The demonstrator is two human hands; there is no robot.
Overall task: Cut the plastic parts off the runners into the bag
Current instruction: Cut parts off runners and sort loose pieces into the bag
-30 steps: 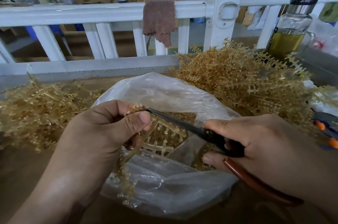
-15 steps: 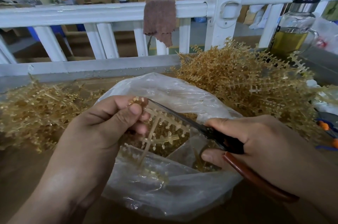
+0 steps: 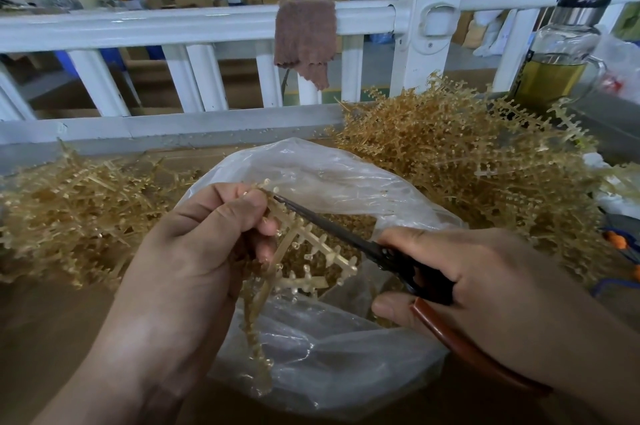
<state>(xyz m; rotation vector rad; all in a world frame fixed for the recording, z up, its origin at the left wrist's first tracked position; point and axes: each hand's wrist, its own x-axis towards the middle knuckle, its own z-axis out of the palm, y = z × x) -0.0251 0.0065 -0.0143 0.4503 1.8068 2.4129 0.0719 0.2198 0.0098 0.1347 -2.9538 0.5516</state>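
Two hands work over the bag's mouth. At seven o'clock the left hand [image 3: 194, 251] pinches a pale amber, ladder-shaped plastic runner frame [image 3: 313, 253] by its upper end, thumb over curled fingers. It holds the frame above the clear, crumpled plastic bag [image 3: 329, 365], which lies open on the brown tabletop [image 3: 52, 338] at six o'clock. At four o'clock the right hand [image 3: 502, 286] is curled round the red-brown handles of black-bladed scissors [image 3: 346, 238]. The blades lie nearly together and point toward ten o'clock, the tip meeting the frame just beside the left fingertips. Small amber cut parts [image 3: 358, 222] lie heaped inside the bag, under the blades.

The frame looks very light, thin and springy: stiff enough to keep its shape, but likely to bend away from a blade. The best hold is probably on the bare central spine, close to the branch being cut. The tiny beads may jump when snipped, so the cut belongs low over the opening.

Farther off, a heap of tangled amber runners [image 3: 69, 216] sits at nine o'clock and a taller heap [image 3: 467, 175] at two o'clock. Behind them a white railing [image 3: 173, 26] spans twelve o'clock with a brown cloth [image 3: 304, 39] draped over it. A glass bottle of yellow liquid [image 3: 561, 53] stands at one o'clock.
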